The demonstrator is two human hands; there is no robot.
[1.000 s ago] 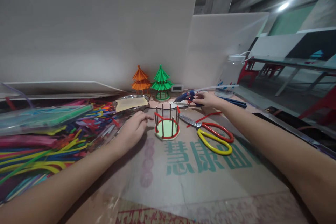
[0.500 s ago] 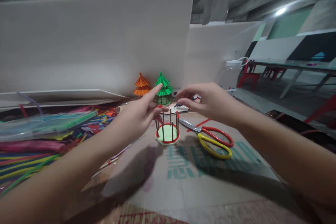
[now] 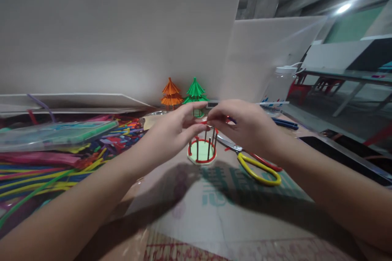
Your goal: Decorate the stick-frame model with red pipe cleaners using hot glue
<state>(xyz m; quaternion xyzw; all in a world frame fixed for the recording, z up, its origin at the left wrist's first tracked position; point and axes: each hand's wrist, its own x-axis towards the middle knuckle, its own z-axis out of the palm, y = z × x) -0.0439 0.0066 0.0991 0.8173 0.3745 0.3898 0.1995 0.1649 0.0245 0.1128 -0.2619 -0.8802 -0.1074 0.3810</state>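
Both my hands meet just above a small model frame [image 3: 201,151], a pale green base with a red ring and several dark upright sticks. My left hand [image 3: 173,132] and my right hand [image 3: 246,124] each pinch an end of a short red strip [image 3: 204,122], held over the tops of the sticks. Whether the strip touches the sticks is unclear. The frame stands on a cardboard sheet [image 3: 220,212] printed with green characters.
Scissors [image 3: 259,167] with yellow and red handles lie right of the frame. An orange paper pagoda [image 3: 171,94] and a green one [image 3: 196,90] stand against white boards [image 3: 122,36]. Coloured strips [image 3: 61,163] and a plastic box [image 3: 58,134] fill the left. A bottle [image 3: 280,85] stands at the right.
My hands left the table and the blue tool, rose, and came together over the frame. They now pinch the red strip between them.
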